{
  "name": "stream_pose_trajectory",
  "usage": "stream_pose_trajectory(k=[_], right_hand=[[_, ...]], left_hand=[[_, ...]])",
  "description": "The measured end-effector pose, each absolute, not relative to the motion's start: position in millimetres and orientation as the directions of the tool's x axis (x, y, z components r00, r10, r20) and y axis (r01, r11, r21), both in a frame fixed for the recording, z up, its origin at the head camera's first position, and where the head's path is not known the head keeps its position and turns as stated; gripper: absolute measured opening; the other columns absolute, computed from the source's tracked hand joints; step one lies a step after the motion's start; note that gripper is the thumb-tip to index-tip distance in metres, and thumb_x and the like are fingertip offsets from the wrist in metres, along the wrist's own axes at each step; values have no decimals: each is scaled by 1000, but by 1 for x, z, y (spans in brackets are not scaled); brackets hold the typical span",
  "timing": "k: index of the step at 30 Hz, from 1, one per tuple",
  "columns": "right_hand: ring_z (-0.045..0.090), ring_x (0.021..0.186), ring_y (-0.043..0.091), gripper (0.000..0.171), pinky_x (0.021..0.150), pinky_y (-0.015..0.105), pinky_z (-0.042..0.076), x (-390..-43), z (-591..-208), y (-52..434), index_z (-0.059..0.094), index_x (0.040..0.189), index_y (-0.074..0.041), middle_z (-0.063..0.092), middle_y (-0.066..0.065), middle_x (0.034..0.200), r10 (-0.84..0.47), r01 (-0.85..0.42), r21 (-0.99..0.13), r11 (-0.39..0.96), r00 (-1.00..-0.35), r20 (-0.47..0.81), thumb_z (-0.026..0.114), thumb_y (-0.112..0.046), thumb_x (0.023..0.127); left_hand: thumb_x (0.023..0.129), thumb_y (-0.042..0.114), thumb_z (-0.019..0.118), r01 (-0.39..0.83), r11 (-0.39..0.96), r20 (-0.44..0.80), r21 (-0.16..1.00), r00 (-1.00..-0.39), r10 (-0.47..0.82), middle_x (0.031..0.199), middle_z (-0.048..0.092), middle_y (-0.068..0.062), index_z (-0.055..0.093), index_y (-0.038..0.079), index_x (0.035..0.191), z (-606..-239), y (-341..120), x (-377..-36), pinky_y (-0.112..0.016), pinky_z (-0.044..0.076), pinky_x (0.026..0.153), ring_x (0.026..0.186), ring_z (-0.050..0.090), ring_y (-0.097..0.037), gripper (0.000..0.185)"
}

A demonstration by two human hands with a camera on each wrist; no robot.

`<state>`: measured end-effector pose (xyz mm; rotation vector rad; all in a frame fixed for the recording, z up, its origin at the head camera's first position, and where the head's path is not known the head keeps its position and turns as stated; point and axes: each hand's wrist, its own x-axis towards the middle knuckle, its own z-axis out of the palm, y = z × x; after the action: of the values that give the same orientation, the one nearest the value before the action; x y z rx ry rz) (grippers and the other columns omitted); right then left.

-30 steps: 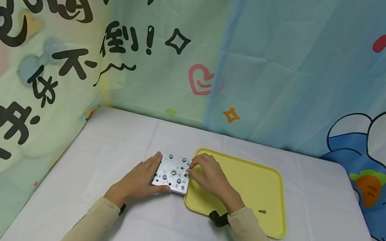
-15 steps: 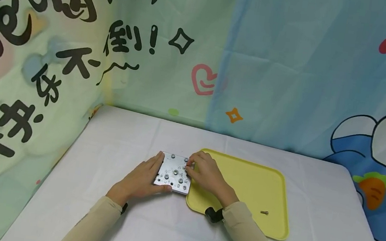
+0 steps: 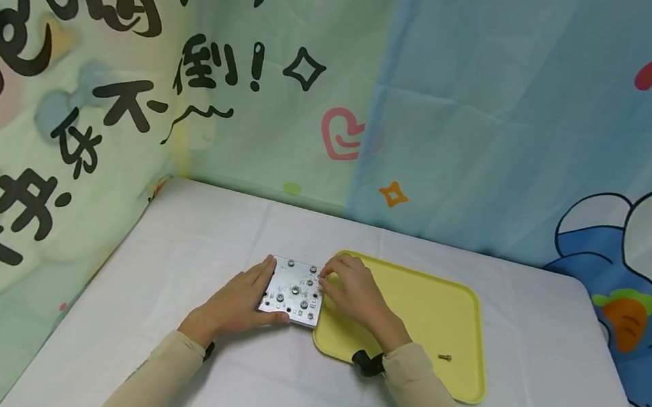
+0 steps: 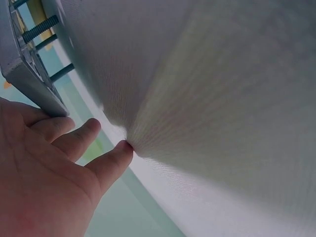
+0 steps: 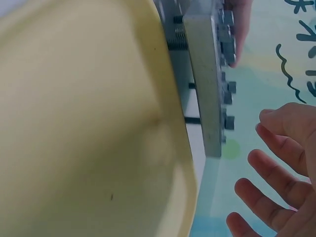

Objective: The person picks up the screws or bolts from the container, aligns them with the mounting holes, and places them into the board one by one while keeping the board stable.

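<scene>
A flat silver metal plate (image 3: 291, 303) with several hex-socket bolts in it lies at the tray's left edge. Bolt shanks (image 4: 40, 28) stick out from its underside in the left wrist view. My left hand (image 3: 232, 308) holds the plate, fingers along its left side and thumb at its front edge. In the left wrist view, fingertips touch the white cloth. My right hand (image 3: 353, 296) hovers at the plate's right edge, thumb and index finger near each other. The right wrist view shows these fingers (image 5: 274, 170) loosely bent beside the bolt heads (image 5: 229, 91), with nothing visible between them.
A yellow tray (image 3: 424, 306) stands on the table, right of the plate. One small bolt (image 3: 444, 357) lies on it, close to the right sleeve. White cloth (image 3: 536, 341) covers the table, and printed curtains (image 3: 468, 112) hang behind and to the left.
My right hand moved left over the plate's upper right part, then drew back slightly to the right. My left hand and the plate stay in place.
</scene>
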<state>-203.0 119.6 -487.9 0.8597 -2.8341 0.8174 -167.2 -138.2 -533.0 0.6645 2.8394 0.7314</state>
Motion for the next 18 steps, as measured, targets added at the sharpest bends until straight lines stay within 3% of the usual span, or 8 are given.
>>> stream_pose_trajectory(k=[11,18], right_hand=[[57,106,33,9,88,50,47,-179,-488,187,68,96,-12,64,9,112,-453,-492,-517,700,-866,211,74,-8,90],[56,110,34,10,91,52,47,-162,-494,238,68,100,-8,62,9,114,-425,-428,-582,691,-892,151,70,-2,92]], left_hand=[[87,68,62,370,789,-33,491,-897,441,165,14,-14,11,-2,159,-532,-137,-166,-51,26,116,149,23,-30,112],[87,69,62,373,789,-31,487,-896,443,165,15,-14,12,-2,159,-532,-136,-166,-51,26,116,149,23,-30,112]])
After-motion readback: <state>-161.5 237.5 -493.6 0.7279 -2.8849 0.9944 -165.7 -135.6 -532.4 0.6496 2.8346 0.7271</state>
